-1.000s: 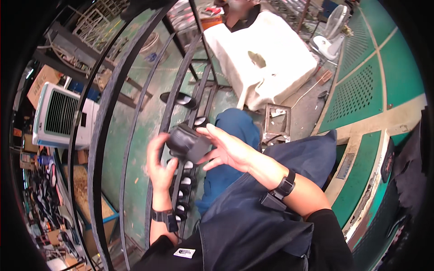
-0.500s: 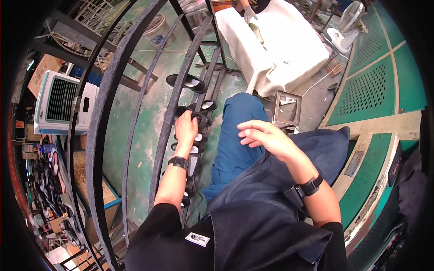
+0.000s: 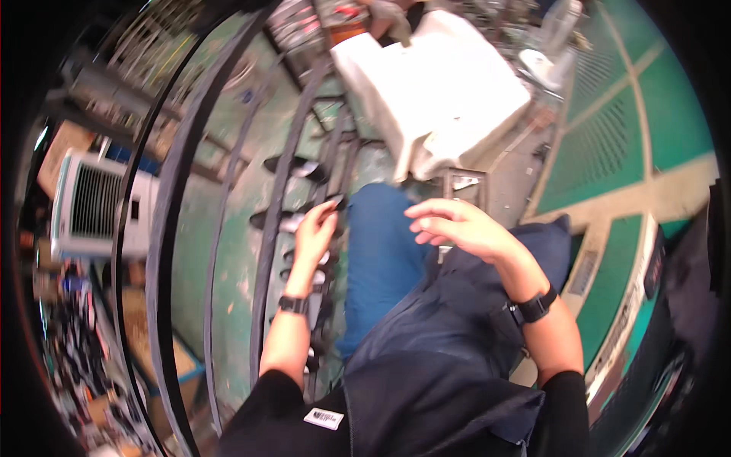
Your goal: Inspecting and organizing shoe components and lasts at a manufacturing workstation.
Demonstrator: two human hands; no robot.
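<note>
Several dark shoes with pale insides sit in a row along a black metal rack. My left hand (image 3: 314, 232) is over this row, its thumb and forefinger slightly apart, with nothing visible between them. Beside it, a dark shoe (image 3: 266, 221) sticks out to the left through the rack's bars. Another dark shoe (image 3: 304, 168) lies farther along, pointing the same way. My right hand (image 3: 461, 227) hovers above my lap, close to my blue-trousered knee (image 3: 384, 228), fingers stretched out and empty.
Tall black rack bars (image 3: 169, 228) stand between me and a white air cooler (image 3: 141, 221) at left. Ahead is a table draped in white cloth (image 3: 457, 84), with another person's gloved hand (image 3: 390, 21) at its far edge. A fan (image 3: 542, 67) and green panels (image 3: 601, 164) are at right.
The view has shifted and blurred. My left hand has come off the dark shoe it touched, and a shoe beside it now sticks out farther left. My right hand stays nearly still.
</note>
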